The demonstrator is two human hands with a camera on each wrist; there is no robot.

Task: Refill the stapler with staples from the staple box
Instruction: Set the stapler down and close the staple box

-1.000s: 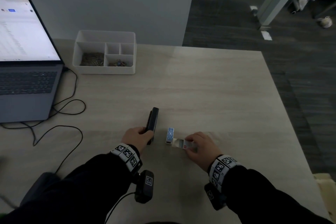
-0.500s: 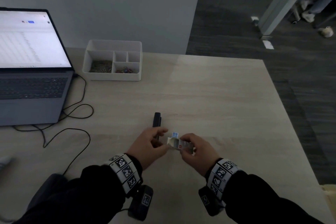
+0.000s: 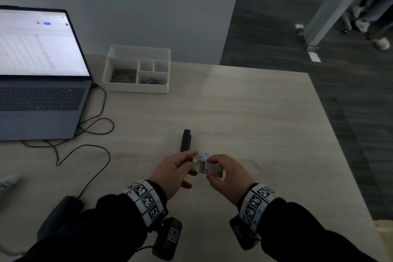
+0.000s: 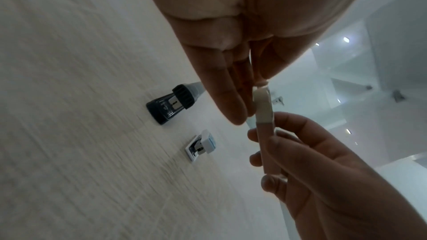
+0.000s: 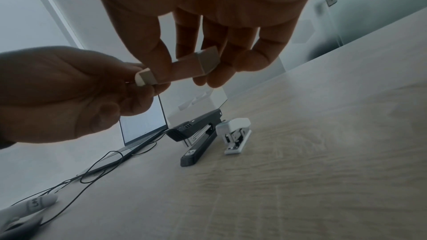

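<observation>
Right hand (image 3: 228,173) pinches the staple box (image 3: 212,169) above the tabletop (image 3: 255,123); left hand (image 3: 174,173), off the black stapler (image 3: 185,140) just beyond, now pinches the box's inner end, likely sliding it open. Small white stapler (image 5: 235,135) beside it.

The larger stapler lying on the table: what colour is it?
Black, clearest in the right wrist view.

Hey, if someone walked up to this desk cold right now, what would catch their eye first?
Probably the two hands near the front edge of the table: the right hand holds a small staple box above the table while the left hand pinches its end. Just beyond them a black stapler lies beside a small white stapler. At far left, the laptop screen glows brightly.
</observation>
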